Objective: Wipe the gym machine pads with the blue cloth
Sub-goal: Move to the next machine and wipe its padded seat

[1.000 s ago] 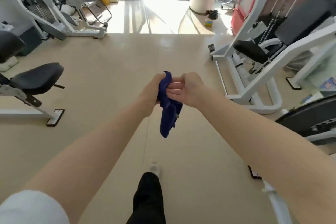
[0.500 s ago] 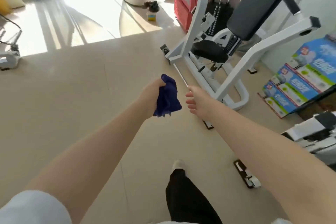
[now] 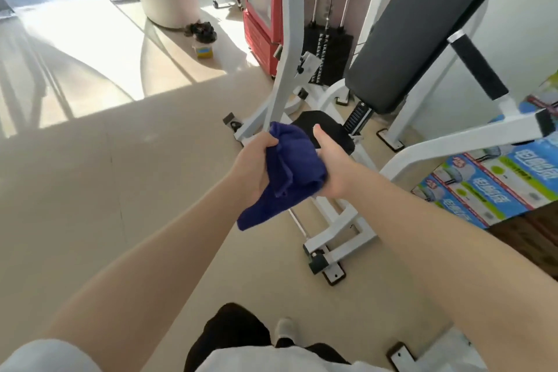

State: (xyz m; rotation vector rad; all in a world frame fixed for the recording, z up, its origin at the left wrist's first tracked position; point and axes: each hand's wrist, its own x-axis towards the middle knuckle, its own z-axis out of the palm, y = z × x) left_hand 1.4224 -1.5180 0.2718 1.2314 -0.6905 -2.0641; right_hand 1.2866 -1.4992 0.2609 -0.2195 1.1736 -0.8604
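Blue cloth (image 3: 291, 166) being gripped, bunched, by left hand (image 3: 256, 164) and right hand (image 3: 327, 166) together, corner hanging below. Cloth being held above floor, before white machine's black seat pad (image 3: 317, 125) and back pad (image 3: 401, 48).

The blue cloth (image 3: 294, 166) hides the right hand's (image 3: 329, 164) fingers and most of the left hand's (image 3: 256, 164) palm. The hands cover part of the seat pad (image 3: 320, 127). The back pad (image 3: 422, 24) runs off the top edge. Print on the boxes (image 3: 495, 181) is perhaps too blurred to read.
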